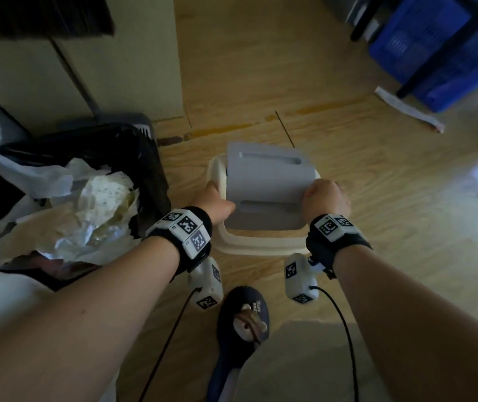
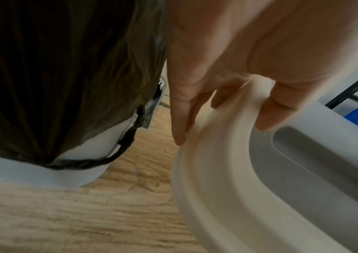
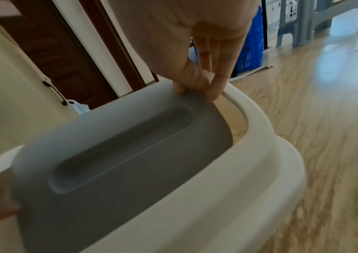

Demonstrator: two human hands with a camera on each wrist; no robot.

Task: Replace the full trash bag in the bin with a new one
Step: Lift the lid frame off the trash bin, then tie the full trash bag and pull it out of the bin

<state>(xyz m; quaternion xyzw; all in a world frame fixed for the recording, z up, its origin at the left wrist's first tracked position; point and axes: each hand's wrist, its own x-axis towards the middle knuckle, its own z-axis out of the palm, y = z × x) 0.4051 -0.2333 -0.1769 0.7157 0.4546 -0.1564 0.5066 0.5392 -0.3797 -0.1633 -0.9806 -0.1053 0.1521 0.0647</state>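
The bin's lid, a cream frame (image 1: 261,248) with a grey swing flap (image 1: 266,181), is off the bin and held over the wooden floor. My left hand (image 1: 214,198) grips the frame's left rim (image 2: 212,188), thumb on top and fingers underneath (image 2: 221,119). My right hand (image 1: 326,198) grips the right side, with its fingers (image 3: 199,89) pinching the flap's edge (image 3: 130,154) by the cream rim (image 3: 260,137). To the left stands the bin (image 2: 76,174), lined with a black bag (image 1: 142,158) stuffed with crumpled paper and plastic (image 1: 86,216).
A blue crate (image 1: 435,53) in a black frame stands at the far right, with a paper strip (image 1: 406,108) on the floor before it. A grey dustpan (image 1: 142,123) leans behind the bin. My slippered foot (image 1: 243,317) is below the lid. A grey stool (image 3: 303,22) stands further off.
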